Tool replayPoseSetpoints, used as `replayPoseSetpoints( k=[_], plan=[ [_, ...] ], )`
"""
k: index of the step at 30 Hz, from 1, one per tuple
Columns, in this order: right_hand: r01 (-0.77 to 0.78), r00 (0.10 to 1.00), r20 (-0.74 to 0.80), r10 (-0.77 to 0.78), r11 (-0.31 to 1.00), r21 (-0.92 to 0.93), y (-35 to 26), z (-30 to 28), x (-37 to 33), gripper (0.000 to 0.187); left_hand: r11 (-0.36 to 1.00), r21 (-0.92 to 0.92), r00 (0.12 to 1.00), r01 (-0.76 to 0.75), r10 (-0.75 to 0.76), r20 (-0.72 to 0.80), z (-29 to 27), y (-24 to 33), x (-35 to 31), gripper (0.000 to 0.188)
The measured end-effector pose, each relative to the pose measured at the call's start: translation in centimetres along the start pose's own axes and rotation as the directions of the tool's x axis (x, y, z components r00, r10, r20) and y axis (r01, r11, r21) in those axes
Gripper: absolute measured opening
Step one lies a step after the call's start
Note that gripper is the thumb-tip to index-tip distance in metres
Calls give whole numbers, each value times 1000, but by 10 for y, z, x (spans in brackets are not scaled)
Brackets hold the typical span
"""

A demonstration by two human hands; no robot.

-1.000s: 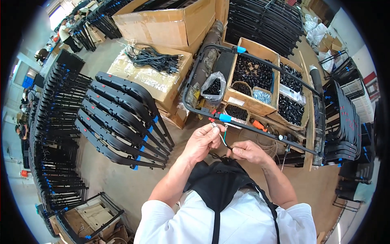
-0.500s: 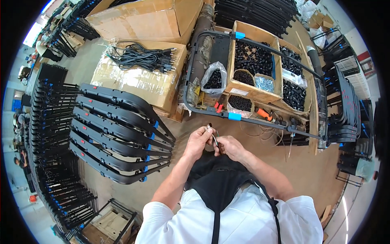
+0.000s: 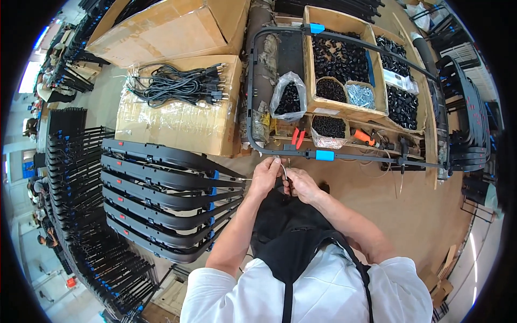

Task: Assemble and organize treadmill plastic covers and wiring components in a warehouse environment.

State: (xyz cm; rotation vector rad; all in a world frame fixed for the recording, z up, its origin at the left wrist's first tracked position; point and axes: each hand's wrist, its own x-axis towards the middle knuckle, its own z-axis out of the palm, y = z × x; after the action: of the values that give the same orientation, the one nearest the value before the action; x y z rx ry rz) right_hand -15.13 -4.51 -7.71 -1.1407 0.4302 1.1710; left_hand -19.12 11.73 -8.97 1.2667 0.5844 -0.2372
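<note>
In front of my apron, both hands are close together at the near edge of a black tubular frame [image 3: 358,157]. My left hand [image 3: 265,176] pinches a thin white wire [image 3: 285,170] between thumb and fingers. The wire bends across toward my right hand [image 3: 301,184], whose fingers are closed around a dark cable at its lower end. Most of the cable is hidden by the fingers and blends into the apron. Just beyond my hands lie red-handled pliers [image 3: 298,138]. An orange-handled tool [image 3: 364,137] rests farther right.
Wooden boxes [image 3: 344,112] hold black plastic parts and silver screws. A clear bag [image 3: 289,96] of black parts stands beside them. Coiled power cords [image 3: 180,85] lie on a cardboard box [image 3: 167,126]. Curved black frames [image 3: 161,199] are stacked at my left; more stand at the right.
The view has shifted, and the bench now appears turned slightly and closer to my hands. My hands remain together on the wire, with the left raised a little toward the frame's edge.
</note>
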Motion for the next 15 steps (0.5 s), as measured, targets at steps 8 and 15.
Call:
replayPoseSetpoints(
  k=[8, 15],
  plan=[
    [7, 999, 37, -5, 999, -43, 0, 10, -3, 30, 927, 371, 998, -44, 28, 47, -9, 18, 3, 34],
    [20, 1000, 20, -21, 999, 27, -4, 12, 5, 31, 898, 431, 976, 90, 6, -218, 15, 55, -14, 34]
  ],
)
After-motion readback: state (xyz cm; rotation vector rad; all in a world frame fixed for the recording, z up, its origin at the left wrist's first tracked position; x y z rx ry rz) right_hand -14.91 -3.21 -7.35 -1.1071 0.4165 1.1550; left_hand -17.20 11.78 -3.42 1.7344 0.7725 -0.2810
